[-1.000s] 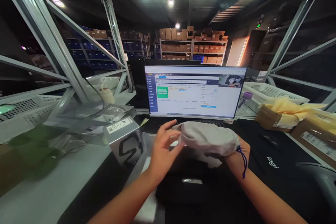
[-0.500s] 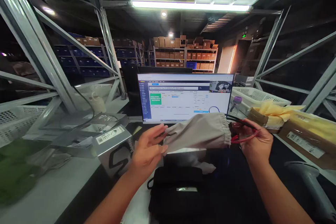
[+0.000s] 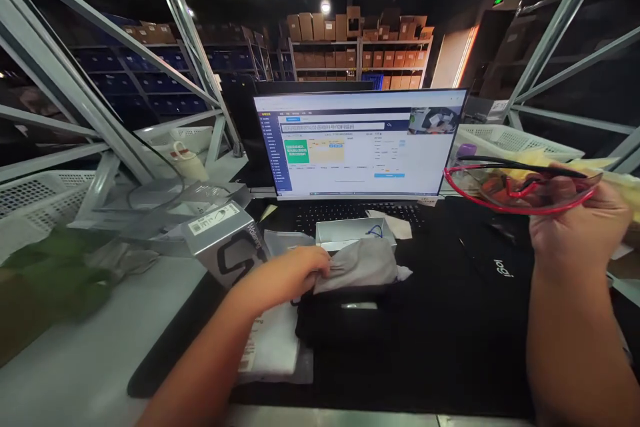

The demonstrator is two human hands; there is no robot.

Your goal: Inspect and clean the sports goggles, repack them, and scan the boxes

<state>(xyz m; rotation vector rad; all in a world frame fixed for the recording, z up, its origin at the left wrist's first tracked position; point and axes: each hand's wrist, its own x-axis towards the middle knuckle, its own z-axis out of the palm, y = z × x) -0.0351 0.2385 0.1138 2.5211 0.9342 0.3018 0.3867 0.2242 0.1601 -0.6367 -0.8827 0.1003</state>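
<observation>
1. At the far left, a blurred green item (image 3: pixel 60 267) lies on the pale surface (image 3: pixel 125 327), with a white perforated basket (image 3: pixel 50 197) behind it.
2. Next comes a pale bottle (image 3: pixel 187 163) with a loop handle, standing beyond some clear plastic wrapping.
3. A silver-grey box (image 3: pixel 225 237) stands at the left of the black mat (image 3: pixel 450 347), a white label on its top and a dark curved mark on its front.
4. Nearer the person, a clear plastic bag (image 3: pixel 275 347) with white contents lies partly under the left forearm.
5. The left hand (image 3: pixel 303 268) reaches to the middle; its fingers are bent together and closed on the gathered left end of a grey cloth pouch (image 3: pixel 363 267).
6. The pouch lies just above a black case (image 3: pixel 345 320), in front of a small open light-coloured box (image 3: pixel 345 233); a dark blue cord (image 3: pixel 375 231) loops at its upper edge.
7. Behind these are the keyboard (image 3: pixel 320 213) and the lit monitor (image 3: pixel 350 160).
8. To the right, the red-and-black glasses (image 3: pixel 520 193) are raised above the mat, lens side leftward.
9. The right hand (image 3: pixel 580 220) has its fingers closed around the right part of the glasses; some fingertips are hidden.
10. Behind the glasses sits another white basket (image 3: pixel 520 139).
</observation>
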